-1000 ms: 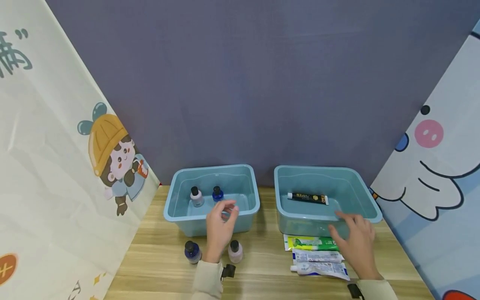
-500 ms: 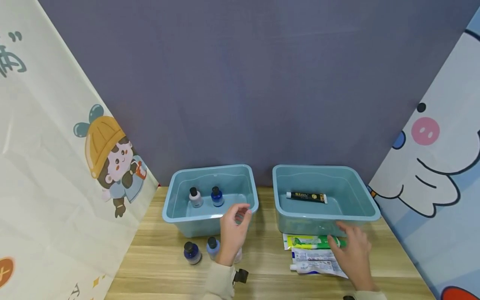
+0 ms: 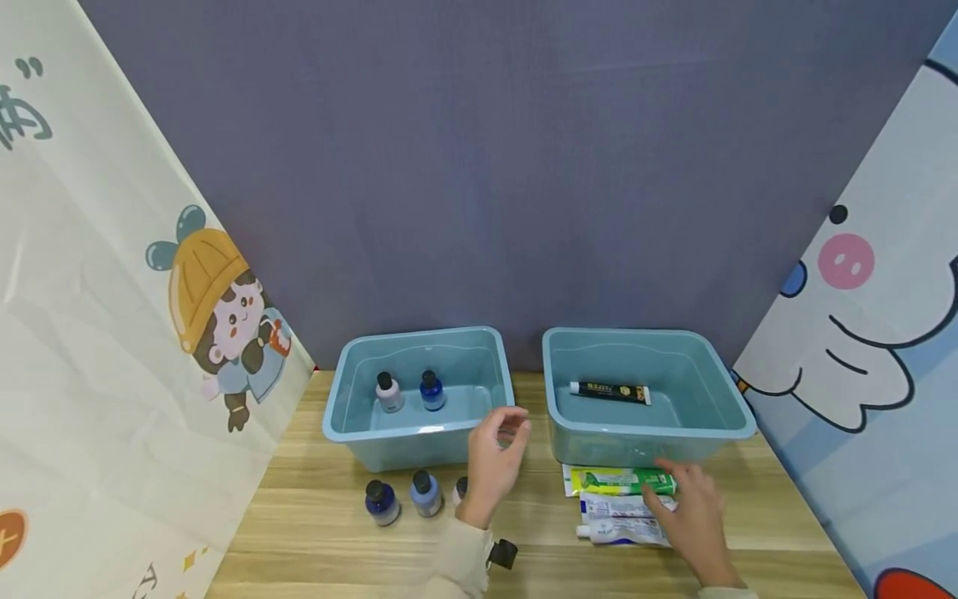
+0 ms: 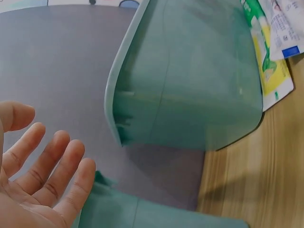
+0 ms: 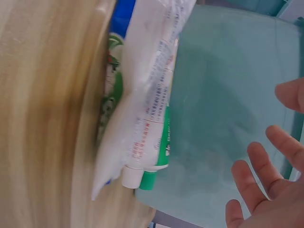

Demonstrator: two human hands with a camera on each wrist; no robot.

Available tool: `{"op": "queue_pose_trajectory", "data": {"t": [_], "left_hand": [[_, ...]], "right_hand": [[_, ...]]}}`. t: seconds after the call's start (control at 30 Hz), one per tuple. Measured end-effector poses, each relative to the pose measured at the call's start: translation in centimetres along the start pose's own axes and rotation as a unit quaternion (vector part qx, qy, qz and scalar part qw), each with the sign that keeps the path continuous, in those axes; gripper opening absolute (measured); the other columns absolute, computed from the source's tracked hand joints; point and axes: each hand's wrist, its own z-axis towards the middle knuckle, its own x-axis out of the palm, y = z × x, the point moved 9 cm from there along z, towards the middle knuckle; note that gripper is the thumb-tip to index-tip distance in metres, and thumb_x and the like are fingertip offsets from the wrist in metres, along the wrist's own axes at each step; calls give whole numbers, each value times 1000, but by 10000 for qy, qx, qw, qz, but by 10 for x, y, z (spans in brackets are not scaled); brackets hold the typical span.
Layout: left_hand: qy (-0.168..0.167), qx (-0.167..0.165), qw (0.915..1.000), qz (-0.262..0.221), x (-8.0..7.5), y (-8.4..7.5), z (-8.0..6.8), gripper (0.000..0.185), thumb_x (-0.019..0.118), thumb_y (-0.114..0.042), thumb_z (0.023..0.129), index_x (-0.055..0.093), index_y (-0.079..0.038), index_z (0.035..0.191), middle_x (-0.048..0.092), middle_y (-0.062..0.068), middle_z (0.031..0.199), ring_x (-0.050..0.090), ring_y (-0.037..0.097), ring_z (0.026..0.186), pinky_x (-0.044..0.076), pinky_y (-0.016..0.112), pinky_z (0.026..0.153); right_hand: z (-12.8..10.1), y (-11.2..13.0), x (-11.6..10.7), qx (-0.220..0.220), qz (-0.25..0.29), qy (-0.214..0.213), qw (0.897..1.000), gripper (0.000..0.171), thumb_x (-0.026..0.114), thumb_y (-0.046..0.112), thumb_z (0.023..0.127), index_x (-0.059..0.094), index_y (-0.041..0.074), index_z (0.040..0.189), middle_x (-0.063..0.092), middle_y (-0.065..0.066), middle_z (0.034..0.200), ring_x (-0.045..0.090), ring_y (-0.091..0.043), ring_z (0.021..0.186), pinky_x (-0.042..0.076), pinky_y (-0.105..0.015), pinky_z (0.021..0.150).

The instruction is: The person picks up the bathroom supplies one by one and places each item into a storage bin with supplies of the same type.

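Note:
My left hand (image 3: 497, 453) hangs empty, fingers relaxed, in front of the gap between two teal bins. The left wrist view shows its fingers (image 4: 52, 166) straight beside the right bin (image 4: 190, 85). The left bin (image 3: 419, 433) holds a white bottle (image 3: 388, 393) and a blue bottle (image 3: 432, 391). The right bin (image 3: 644, 433) holds a black tube (image 3: 609, 392). My right hand (image 3: 684, 503) hovers open over a green toothpaste tube (image 3: 617, 480) and a white tube (image 3: 621, 530). The right wrist view shows its fingers (image 5: 266, 166) spread, apart from the tubes (image 5: 152, 95).
On the wooden table (image 3: 314, 532) in front of the left bin stand a dark blue bottle (image 3: 382, 503), a light blue bottle (image 3: 425, 493) and a third bottle (image 3: 460, 491) half hidden by my left wrist. Printed cloth panels close in both sides, with a purple backdrop behind.
My left hand has moved right, from the left bin's front rim to the gap between the bins, uncovering the light blue bottle. My right hand has drawn back from the right bin's rim to above the tubes.

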Motion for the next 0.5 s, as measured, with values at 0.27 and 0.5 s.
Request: {"op": "queue_pose_trajectory", "data": {"t": [0.27,0.5], "left_hand": [[413,-261,9987,-123,23,6,-3,14,68,-16,98,72,-15,111,73,4,103,69,16,90,57,27,82],[744,-470,9961,-50,38,9,-3,25,68,-20,99,68,-8,122,71,8,115,70,18,97,57,27,86]], "right_hand": [[-7,-5,13,-30,-100,410,9991,45,83,17,81,68,4,121,62,-22,116,54,-42,107,31,-57,86],[-13,-12,31,18,-281,984,9947,42,83,23,82,70,8,119,63,-18,116,55,-40,108,37,-60,90]]}}
